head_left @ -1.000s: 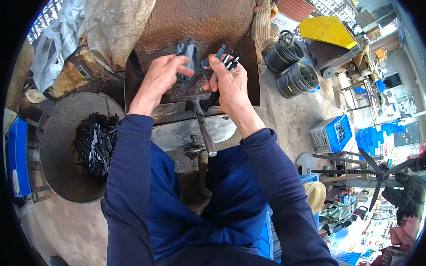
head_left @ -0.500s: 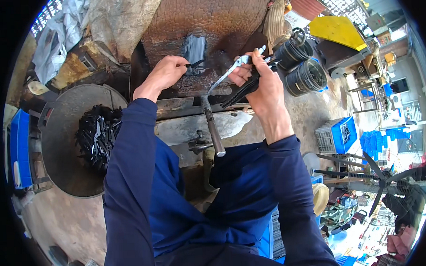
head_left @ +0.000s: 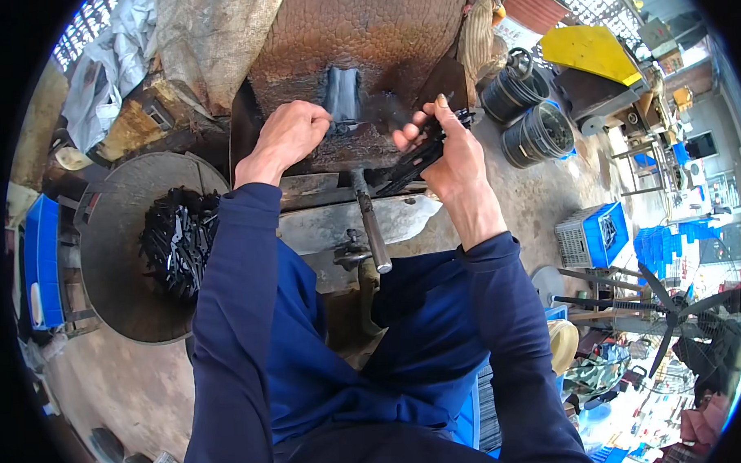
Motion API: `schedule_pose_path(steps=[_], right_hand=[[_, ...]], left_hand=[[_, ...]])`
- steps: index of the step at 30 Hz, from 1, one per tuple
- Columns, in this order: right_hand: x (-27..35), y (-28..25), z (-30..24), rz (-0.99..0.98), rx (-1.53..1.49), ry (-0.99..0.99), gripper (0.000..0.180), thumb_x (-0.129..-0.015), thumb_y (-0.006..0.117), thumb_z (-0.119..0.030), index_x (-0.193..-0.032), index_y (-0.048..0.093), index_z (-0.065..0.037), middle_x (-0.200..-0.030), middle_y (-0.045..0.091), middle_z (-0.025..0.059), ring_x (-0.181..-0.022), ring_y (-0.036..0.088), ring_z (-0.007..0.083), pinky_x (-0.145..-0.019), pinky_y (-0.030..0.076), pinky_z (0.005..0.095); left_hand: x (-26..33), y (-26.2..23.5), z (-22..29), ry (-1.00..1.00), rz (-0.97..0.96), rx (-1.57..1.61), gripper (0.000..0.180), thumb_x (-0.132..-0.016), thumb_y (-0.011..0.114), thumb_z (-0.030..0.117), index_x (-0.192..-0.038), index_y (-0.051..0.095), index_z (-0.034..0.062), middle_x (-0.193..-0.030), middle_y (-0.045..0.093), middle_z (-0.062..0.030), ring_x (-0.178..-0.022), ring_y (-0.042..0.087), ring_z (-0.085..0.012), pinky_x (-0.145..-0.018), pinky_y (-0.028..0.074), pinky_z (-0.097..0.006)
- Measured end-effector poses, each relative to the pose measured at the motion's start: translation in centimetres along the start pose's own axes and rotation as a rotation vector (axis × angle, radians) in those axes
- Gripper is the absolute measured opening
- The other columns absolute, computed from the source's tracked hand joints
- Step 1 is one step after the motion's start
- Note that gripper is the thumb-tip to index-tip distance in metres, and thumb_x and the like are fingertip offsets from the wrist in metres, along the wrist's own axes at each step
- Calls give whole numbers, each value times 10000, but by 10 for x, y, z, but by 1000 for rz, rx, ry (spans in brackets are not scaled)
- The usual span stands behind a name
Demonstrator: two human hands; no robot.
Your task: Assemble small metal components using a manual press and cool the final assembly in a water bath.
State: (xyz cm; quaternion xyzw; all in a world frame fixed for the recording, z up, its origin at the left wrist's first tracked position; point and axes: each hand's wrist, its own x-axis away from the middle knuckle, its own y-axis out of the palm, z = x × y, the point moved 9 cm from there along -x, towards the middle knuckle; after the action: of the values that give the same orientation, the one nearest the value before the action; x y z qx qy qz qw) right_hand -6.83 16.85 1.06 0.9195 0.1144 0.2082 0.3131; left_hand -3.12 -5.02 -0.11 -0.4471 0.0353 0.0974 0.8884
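My left hand point(head_left: 290, 139) is closed in a pinch, its fingertips at a small dark metal piece point(head_left: 345, 127). That piece lies at the lower edge of a wet, grey, shiny surface point(head_left: 344, 92) showing through an opening in a brown, crusted housing point(head_left: 364, 36). To the right, my right hand point(head_left: 456, 153) holds a bundle of thin black metal strips point(head_left: 413, 166) against the palm, thumb raised and fingers curled. Between the hands and my knees, a metal bar with a round end point(head_left: 373, 231) points toward me.
On the left stands a big round metal tub point(head_left: 115, 273) with a heap of black metal strips point(head_left: 179, 238). Two dark buckets point(head_left: 538, 136) sit at the right, near a yellow panel point(head_left: 589, 54). Farther right are a blue-and-grey crate point(head_left: 587, 239) and a black fan point(head_left: 674, 311).
My left hand has shifted slightly right and its dark piece has dropped to the wet surface's lower edge. A pale, shiny streak beside my right hand is gone; that hand has moved slightly left.
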Motion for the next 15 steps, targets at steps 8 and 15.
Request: schedule_pose_path(steps=[8, 15], right_hand=[[20, 6, -5, -118, 218, -38, 185, -960, 665, -228, -954, 604, -53, -800, 611, 53, -503, 420, 97, -524, 413, 289], [60, 7, 14, -206, 810, -112, 98, -920, 662, -98, -1000, 640, -46, -905, 699, 84, -613, 571, 113, -592, 476, 292]], left_hand=[[6, -11, -14, -140, 15, 86, 255, -853, 567, 247, -955, 743, 94, -937, 717, -169, -918, 676, -375, -819, 520, -430], [17, -28, -23, -131, 133, 99, 273, -849, 580, 283, -990, 738, 111, -949, 721, -153, -937, 677, -355, -832, 518, -420]])
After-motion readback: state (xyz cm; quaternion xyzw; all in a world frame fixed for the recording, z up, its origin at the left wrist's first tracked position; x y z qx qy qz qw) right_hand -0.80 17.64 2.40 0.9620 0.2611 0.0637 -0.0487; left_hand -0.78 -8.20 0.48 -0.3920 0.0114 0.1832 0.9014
